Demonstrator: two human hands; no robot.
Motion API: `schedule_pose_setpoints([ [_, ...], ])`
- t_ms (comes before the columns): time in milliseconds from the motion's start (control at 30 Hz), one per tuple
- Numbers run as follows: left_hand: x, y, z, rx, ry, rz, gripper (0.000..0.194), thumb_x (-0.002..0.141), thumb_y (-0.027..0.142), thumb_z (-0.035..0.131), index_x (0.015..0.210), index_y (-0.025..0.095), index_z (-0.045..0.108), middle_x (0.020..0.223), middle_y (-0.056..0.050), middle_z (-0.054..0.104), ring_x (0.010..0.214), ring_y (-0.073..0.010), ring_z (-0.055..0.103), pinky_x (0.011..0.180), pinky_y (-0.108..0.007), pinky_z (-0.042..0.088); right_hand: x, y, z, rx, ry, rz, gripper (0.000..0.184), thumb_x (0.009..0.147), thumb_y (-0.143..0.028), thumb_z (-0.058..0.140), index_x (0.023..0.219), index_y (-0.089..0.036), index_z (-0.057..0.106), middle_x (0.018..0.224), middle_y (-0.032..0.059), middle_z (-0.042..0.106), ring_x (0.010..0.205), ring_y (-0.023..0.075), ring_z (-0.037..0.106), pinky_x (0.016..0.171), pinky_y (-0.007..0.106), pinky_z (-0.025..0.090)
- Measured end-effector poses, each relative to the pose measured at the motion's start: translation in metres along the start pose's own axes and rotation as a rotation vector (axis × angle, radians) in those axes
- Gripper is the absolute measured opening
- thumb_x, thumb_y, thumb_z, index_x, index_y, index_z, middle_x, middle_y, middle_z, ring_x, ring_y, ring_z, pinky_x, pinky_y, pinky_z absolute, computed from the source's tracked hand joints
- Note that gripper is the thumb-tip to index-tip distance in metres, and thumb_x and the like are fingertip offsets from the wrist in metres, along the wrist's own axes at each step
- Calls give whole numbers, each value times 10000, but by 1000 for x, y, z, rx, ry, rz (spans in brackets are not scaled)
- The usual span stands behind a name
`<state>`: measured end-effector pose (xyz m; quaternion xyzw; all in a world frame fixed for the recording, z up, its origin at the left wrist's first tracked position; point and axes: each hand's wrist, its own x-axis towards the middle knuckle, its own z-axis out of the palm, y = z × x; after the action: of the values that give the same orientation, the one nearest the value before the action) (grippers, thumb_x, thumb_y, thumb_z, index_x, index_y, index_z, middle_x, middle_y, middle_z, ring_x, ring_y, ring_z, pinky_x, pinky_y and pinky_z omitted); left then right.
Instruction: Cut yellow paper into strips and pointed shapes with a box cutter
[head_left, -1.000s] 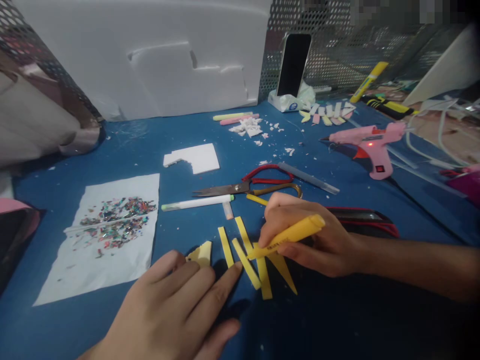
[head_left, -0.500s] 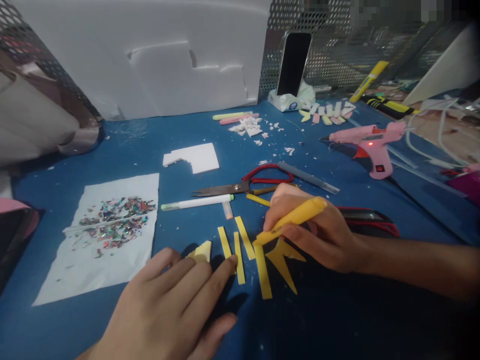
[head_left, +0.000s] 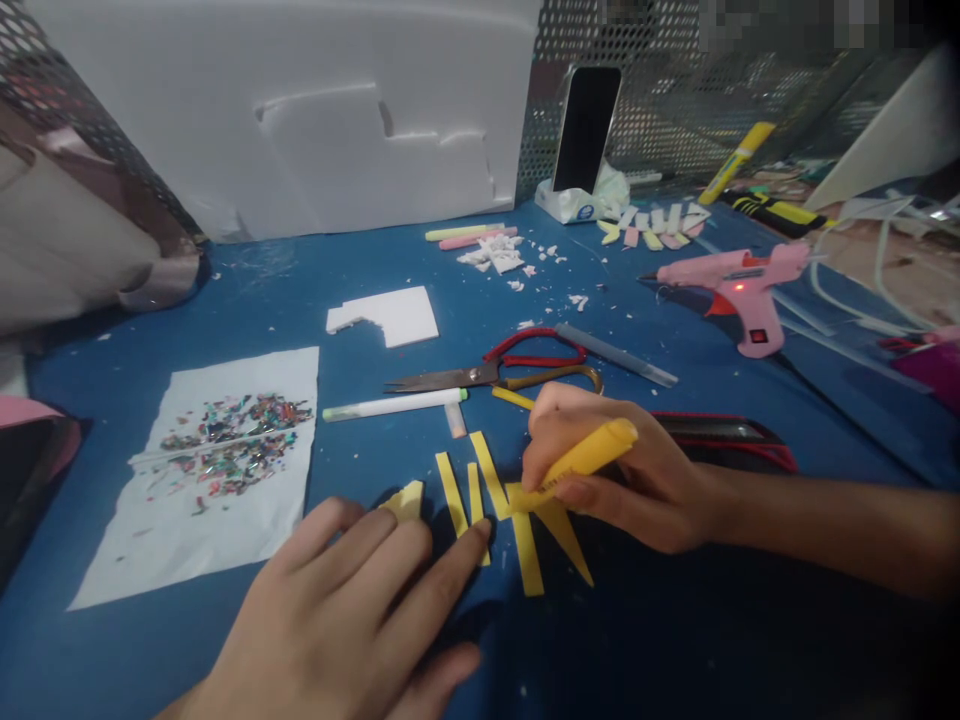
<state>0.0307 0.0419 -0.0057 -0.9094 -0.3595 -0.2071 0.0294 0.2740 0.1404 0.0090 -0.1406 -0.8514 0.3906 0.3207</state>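
My right hand (head_left: pixel 607 470) grips a yellow marker (head_left: pixel 589 462), its tip against the top of a yellow strip (head_left: pixel 529 560). Beside that strip lies a pointed yellow piece (head_left: pixel 570 548), partly covered by the hand. My left hand (head_left: pixel 337 610) rests flat with its fingers stretched out, the index fingertip on a narrow yellow strip (head_left: pixel 475 490). Two more yellow strips lie close by, one to the left (head_left: pixel 450 490) and one to the right (head_left: pixel 489 470). A pale yellow piece (head_left: pixel 409 500) shows past the left knuckles.
Scissors (head_left: pixel 457 378), a white pen (head_left: pixel 397 404) and a box cutter (head_left: pixel 727 430) lie around the hands. Farther off are a cut white foam piece (head_left: pixel 409 315), a pink glue gun (head_left: pixel 750 285) and a propped phone (head_left: pixel 589 130). White paper (head_left: pixel 150 530) at left carries glitter flakes.
My right hand and the marker have moved slightly down and left along the strip's top. My left index finger has slid right, from between two strips onto the narrow one.
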Motion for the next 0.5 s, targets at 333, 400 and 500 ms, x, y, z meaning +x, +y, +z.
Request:
schedule_pose_setpoints([
  [333, 4, -1, 2, 88, -111, 4, 544, 942, 565, 363, 1322, 211, 525, 985, -84, 531, 829, -249, 481, 764, -398, 287, 0, 0, 1, -34, 42, -4, 210, 974, -280, 445, 895, -142, 582, 778, 33, 603, 725, 127, 483, 746, 302, 414],
  [400, 5, -2, 2, 86, -106, 10, 556, 935, 578, 371, 1322, 209, 523, 988, -84, 526, 818, -247, 482, 761, -399, 287, 0, 0, 1, -20, 27, -17, 187, 966, -258, 456, 886, -143, 580, 793, 37, 617, 721, 127, 486, 748, 308, 411],
  [500, 5, -2, 3, 68, -75, 3, 538, 943, 566, 357, 1292, 202, 543, 987, -82, 523, 830, -249, 493, 761, -400, 291, -1, 1, 1, -5, 24, -37, 166, 955, -231, 465, 863, -147, 575, 807, 38, 628, 722, 126, 495, 750, 315, 411],
])
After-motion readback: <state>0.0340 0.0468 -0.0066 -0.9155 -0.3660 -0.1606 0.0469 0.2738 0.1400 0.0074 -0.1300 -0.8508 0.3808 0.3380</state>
